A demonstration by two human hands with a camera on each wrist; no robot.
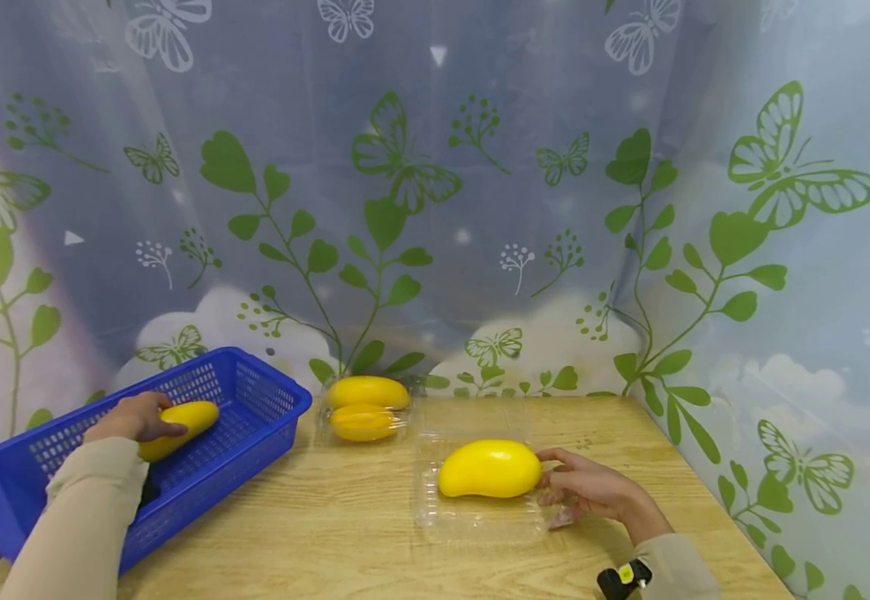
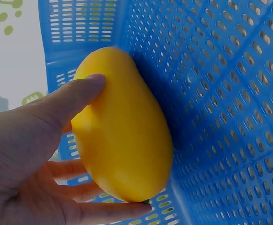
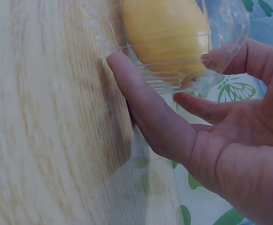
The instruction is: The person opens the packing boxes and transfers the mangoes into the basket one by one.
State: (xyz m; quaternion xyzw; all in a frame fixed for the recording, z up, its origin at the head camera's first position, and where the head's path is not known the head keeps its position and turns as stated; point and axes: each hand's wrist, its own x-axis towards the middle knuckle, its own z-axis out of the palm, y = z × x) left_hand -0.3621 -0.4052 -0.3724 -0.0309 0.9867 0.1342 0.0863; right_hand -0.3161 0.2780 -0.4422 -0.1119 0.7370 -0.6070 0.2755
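In the blue plastic basket [image 1: 255, 442], my left hand [image 1: 131, 417] grips a yellow mango [image 2: 122, 126]. The left wrist view shows the thumb across its upper side and the other fingers beneath and behind it. My right hand [image 1: 592, 486] holds the right edge of an open clear plastic box [image 1: 472, 531], its fingers on both sides of the thin wall. A second yellow mango [image 1: 490, 468] lies in that box, close to the right fingertips. Part of the right hand shows through the plastic in the right wrist view.
Behind the open box, to its left, a clear plastic container [image 1: 322, 435] holds two yellow fruits [image 1: 367, 392]. The wooden table [image 1: 315, 525] ends at a patterned curtain [image 1: 480, 208] at the back and right. Something dark [image 1: 150, 490] lies in the basket near the left sleeve.
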